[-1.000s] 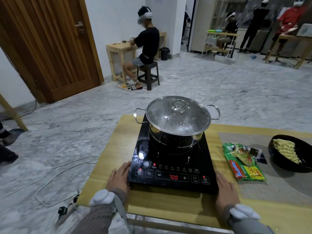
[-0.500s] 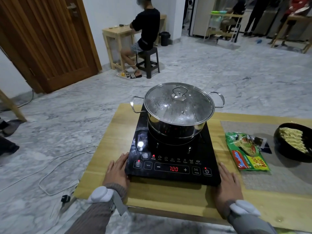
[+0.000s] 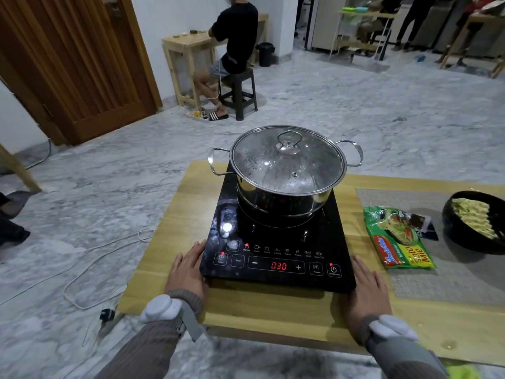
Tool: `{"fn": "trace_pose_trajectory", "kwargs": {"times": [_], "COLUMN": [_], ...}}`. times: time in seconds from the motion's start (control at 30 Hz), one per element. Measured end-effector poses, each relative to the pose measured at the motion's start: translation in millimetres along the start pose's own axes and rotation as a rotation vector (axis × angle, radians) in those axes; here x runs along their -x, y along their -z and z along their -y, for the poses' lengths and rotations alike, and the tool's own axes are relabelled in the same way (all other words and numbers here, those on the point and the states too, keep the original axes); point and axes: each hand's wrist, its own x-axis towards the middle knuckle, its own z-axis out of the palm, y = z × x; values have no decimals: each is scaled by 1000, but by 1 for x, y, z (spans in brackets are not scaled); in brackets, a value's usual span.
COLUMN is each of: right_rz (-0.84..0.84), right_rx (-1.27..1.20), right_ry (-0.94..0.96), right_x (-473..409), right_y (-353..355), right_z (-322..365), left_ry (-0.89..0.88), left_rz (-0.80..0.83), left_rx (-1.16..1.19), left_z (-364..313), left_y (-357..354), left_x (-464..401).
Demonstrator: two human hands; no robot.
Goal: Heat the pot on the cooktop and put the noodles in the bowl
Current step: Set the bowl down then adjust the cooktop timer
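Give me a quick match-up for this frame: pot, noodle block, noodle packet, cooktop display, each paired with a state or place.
Things:
1. pot
2. noodle block
3. noodle packet
4. cooktop display

States or places:
A. lies flat on the grey mat
B. reads 0:30 in red
C. lidded, on the cooktop
D. inside the black bowl

Pairs: 1-C, 2-D, 3-A, 4-B

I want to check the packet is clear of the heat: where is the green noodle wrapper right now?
In the head view, the green plastic noodle wrapper lies flat on the grey mat, right of the black induction cooktop and left of the black bowl.
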Motion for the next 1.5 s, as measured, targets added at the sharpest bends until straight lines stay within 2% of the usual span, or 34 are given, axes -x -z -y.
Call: {"fn": "trace_pose_trajectory", "kwargs": {"times": [0.13,0.27,0.5,0.7,1.1,1.5], "right_rz": [40,5,-8,-7,64,63], "right_rx": [21,0,-13,-9,18,1], "right_ry": [-1,4,-1,7,-11,-7], "right_x": [0,3,4,5,5,6], "right_y": [2,1,-2,2,4,7], "right_z": [0,1,-1,1,1,3], "left_ry": [-28,-65,-8,-42,-8,22], "left_rz": [10,32,48,43,69,120], "left_rx": [-15,-31,8,-28,-26,-32], "left_z": [2,7,5,4,0,-3], "left_y": [-1,-3,-2,-4,3,7], "left_x": [1,2,2,4,4,5]}}
